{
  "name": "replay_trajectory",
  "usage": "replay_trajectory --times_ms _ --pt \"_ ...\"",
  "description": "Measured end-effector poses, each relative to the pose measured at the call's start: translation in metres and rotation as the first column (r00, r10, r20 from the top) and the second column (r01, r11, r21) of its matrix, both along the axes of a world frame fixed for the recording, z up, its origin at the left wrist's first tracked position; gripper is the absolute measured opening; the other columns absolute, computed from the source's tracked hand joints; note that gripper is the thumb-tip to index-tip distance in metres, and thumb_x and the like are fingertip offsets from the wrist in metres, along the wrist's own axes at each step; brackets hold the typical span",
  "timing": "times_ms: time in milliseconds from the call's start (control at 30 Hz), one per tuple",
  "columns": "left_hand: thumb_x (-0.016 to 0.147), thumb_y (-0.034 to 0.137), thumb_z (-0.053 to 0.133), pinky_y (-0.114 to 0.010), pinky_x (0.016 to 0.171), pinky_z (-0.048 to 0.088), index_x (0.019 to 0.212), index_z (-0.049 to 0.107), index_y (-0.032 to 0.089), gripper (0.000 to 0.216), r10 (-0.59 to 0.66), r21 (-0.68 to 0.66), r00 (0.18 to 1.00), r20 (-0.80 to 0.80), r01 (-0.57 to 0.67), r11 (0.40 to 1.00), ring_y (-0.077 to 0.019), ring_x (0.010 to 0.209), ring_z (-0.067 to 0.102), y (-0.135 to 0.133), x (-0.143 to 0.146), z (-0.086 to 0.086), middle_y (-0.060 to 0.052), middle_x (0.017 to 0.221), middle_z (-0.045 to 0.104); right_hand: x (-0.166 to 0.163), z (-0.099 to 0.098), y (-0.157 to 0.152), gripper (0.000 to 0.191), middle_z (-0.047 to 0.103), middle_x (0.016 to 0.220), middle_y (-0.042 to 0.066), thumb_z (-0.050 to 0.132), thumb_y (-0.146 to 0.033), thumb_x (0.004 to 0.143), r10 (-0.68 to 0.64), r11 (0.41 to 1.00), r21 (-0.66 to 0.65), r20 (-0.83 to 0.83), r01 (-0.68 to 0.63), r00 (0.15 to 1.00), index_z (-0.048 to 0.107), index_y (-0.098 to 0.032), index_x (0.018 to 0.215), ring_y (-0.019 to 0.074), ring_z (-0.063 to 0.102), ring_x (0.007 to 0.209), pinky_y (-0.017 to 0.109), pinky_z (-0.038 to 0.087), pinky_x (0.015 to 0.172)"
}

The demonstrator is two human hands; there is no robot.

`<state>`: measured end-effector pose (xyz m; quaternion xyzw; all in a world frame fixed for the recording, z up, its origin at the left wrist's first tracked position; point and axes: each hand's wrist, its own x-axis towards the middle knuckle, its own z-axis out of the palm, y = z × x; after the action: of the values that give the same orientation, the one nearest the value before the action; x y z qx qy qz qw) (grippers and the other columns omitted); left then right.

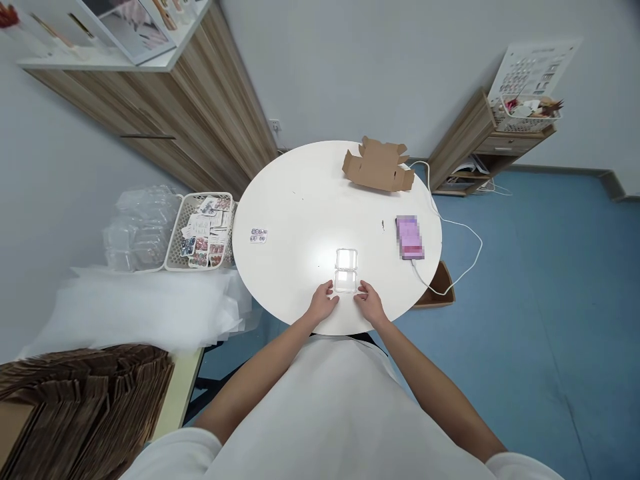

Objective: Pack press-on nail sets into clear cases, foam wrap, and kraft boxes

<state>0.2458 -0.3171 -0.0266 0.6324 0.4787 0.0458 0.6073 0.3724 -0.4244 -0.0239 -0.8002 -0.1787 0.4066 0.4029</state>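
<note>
A clear plastic hinged case (346, 271) lies unfolded on the white oval table (295, 267), its two halves one behind the other. My left hand (323, 302) rests at the left side of the nearer half, thumb and fingers apart. On the opposite side is my right hand (369, 302), also with its fingers apart. Both sets of fingertips are very close to the case's edges; whether they touch it I cannot tell. Farther left on the table lies a small card with several round purplish pieces (259, 235).
An unfolded brown cardboard box (379, 167) lies at the table's back right. Nearer is a blurred purple device (409, 237) with a white cable (470, 230). Left of the table, a white basket (173, 257) holds cards, beside stacked clear packaging (143, 230) and white sheets (135, 307).
</note>
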Motion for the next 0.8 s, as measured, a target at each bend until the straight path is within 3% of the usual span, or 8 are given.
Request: replay_trajectory --times_ms 233,500,633,800 --pt "0.069 0.015 0.056 -0.031 0.084 0.04 0.122 0.04 0.017 0.055 -0.003 -0.002 0.999 0.037 0.003 1.0 -0.0183 0.104 0.048 -0.004 0.007 0.004 -0.011 0.122 0.046 0.002 0.005 0.007 0.051 0.05 0.111 0.007 0.049 -0.02 0.067 0.022 0.999 0.04 -0.004 -0.022 1.0 0.044 -0.019 0.117 0.0135 0.058 0.083 0.029 0.046 0.078" --pt "0.07 0.015 0.055 -0.032 0.086 0.041 0.122 0.04 0.019 0.054 0.043 0.005 0.999 0.011 -0.043 0.999 -0.0178 0.104 0.048 -0.012 0.003 0.004 -0.01 0.123 0.045 0.005 -0.005 -0.001 0.054 0.05 0.11 0.007 0.051 -0.026 0.066 -0.037 0.997 0.061 -0.057 0.041 0.998 0.041 -0.02 0.119 0.0152 0.056 0.088 0.03 0.046 0.079" --pt "0.071 0.017 0.054 -0.031 0.083 0.043 0.118 0.043 0.019 0.048 0.048 -0.017 0.999 -0.003 -0.048 0.999 -0.0166 0.1 0.05 -0.015 -0.018 0.009 -0.01 0.122 0.046 0.006 -0.003 -0.002 0.054 0.05 0.108 0.006 0.054 -0.028 0.065 -0.078 0.996 0.041 -0.095 0.082 0.992 0.041 -0.02 0.117 0.0154 0.056 0.088 0.03 0.046 0.08" --pt "0.073 0.023 0.053 -0.03 0.08 0.045 0.108 0.052 0.018 0.035 0.08 -0.076 0.997 -0.011 -0.081 0.994 -0.0146 0.09 0.055 0.001 -0.07 0.019 -0.008 0.112 0.054 0.01 0.002 -0.004 0.056 0.048 0.109 0.005 0.055 -0.031 0.064 -0.133 0.991 -0.027 -0.026 0.132 0.991 0.039 -0.024 0.118 0.0143 0.054 0.085 0.029 0.046 0.077"
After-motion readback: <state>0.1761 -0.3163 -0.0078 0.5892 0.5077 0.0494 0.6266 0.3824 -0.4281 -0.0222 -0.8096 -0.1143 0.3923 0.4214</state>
